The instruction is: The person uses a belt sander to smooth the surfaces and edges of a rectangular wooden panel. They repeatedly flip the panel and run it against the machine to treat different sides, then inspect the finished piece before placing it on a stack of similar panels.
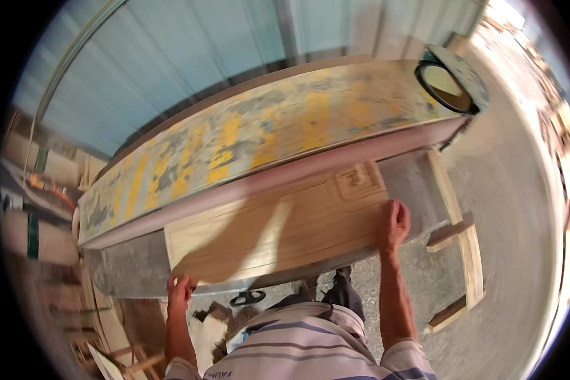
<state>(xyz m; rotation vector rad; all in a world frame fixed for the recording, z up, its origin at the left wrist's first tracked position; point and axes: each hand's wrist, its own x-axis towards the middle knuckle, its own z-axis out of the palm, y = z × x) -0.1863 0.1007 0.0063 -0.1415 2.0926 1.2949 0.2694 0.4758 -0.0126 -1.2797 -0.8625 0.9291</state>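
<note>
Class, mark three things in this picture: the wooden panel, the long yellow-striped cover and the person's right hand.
Wooden panel (297,228): head view, middle of upper face.
Long yellow-striped cover (263,134): head view, middle of top.
Right hand (395,224): head view, middle of the hand.

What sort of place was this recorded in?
Most likely a woodworking shop: a carved wooden panel lies on a metal worktable, beside a long machine with a worn, yellow-striped top, and a rough wooden frame stands to the right.
</note>
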